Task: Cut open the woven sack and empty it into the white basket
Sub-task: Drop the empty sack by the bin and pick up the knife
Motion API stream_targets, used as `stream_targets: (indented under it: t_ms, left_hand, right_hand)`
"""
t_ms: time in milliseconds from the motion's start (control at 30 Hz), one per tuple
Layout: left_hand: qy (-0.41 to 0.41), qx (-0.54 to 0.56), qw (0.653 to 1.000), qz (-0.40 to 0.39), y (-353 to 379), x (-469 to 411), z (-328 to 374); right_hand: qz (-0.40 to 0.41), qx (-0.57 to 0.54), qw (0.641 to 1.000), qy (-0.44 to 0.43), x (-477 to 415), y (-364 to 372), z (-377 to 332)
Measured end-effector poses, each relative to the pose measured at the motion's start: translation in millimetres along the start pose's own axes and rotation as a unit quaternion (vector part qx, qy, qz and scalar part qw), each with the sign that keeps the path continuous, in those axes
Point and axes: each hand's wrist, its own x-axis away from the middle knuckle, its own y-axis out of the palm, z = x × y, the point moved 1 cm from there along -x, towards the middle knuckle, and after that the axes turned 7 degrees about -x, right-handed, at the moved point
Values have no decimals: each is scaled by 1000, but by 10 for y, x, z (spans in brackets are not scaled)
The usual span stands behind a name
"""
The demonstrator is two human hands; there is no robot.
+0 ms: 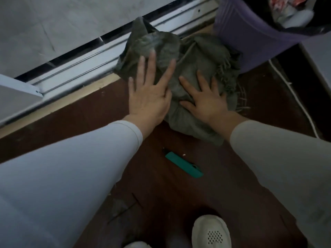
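Note:
The grey-green woven sack [195, 56] lies crumpled and flat on the dark red floor, its frayed cut edge at the right. My left hand [148, 92] presses on its left part with straight, spread fingers. My right hand [206, 99] lies flat on its middle, fingers spread too. A teal utility knife [184, 165] rests on the floor just behind my hands, touched by neither. No white basket can be made out; a purple bin [238, 34] lined with a black bag stands at the top right against the sack.
A metal sliding-door track [75, 72] runs diagonally at the left, with grey floor beyond it. A white cable [293, 97] trails along the right. My white shoes [211, 231] stand at the bottom edge. Packets show inside the bin.

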Motion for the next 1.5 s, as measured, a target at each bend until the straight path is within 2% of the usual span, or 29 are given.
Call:
stream_targets:
  t_ms: [67, 133, 200, 267, 300, 367, 433, 500, 533, 567, 600, 667, 733, 767, 833, 1033, 1133, 1300, 1400, 1433, 1500]
  left_hand:
    - [12, 28, 989, -143, 198, -125, -134]
    - [-15, 70, 957, -282, 299, -224, -231]
    - [-53, 100, 936, -333, 280, -236, -261]
    - [-71, 90, 941, -317, 148, -152, -233]
    - [-77, 79, 947, -301, 53, -80, -212]
    - [-86, 79, 955, -273, -125, 55, -169]
    - [-102, 97, 956, -256, -282, 153, -155]
    - [-113, 112, 955, -249, -394, 232, -154]
    - [-111, 120, 956, -243, -423, 283, -154]
    - [-106, 125, 959, -229, -439, 347, -148]
    - [-105, 125, 964, -209, -432, 429, -144]
    - [-118, 123, 972, -163, -362, 637, -168]
    - [-146, 122, 970, -154, -222, 865, -251]
    - [-161, 121, 966, -164, -139, 979, -308]
    - [-188, 117, 956, -194, 32, 1197, -450]
    - [-233, 115, 934, -246, 351, 1685, -824]
    - [-248, 115, 927, -258, 350, 1830, -892]
    - [-270, 129, 910, -287, -7, 2005, -919]
    - [-285, 143, 900, -297, -493, 2133, -930]
    - [-291, 150, 897, -297, -692, 2190, -947]
    - [-304, 161, 895, -284, -1137, 2305, -1009]
  right_hand:
    - [-7, 10, 1000, 4, -75, 81, 36]
    - [-32, 32, 999, 5, -93, 143, 51]
    - [-64, 47, 997, 16, -41, 115, -10]
    - [-58, 57, 996, 20, 79, 8, -118]
    - [-26, 71, 997, 1, 180, -51, -179]
    - [98, 109, 985, -92, 472, -122, -276]
    - [189, 142, 943, -233, 813, -33, -358]
    - [163, 138, 907, -362, 1150, 192, -426]
    - [116, 135, 900, -398, 1275, 330, -437]
    - [58, 135, 905, -399, 1373, 460, -454]
    - [-11, 128, 923, -362, 1436, 591, -458]
    - [-119, 100, 968, -198, 1470, 834, -448]
    - [-158, 89, 983, -14, 1432, 1051, -398]
    - [-153, 86, 983, 45, 1412, 1132, -377]
    - [-137, 90, 981, 107, 1379, 1282, -346]
    - [-98, 137, 976, 140, 1306, 1590, -287]
    - [-150, 116, 970, 152, 1301, 1545, -334]
    - [-210, -35, 969, 127, 1520, 1278, -740]
    - [-249, -221, 924, 189, 1701, 940, -1183]
    - [-263, -258, 908, 199, 1757, 783, -1371]
    - [-287, -281, 899, 177, 1880, 445, -1784]
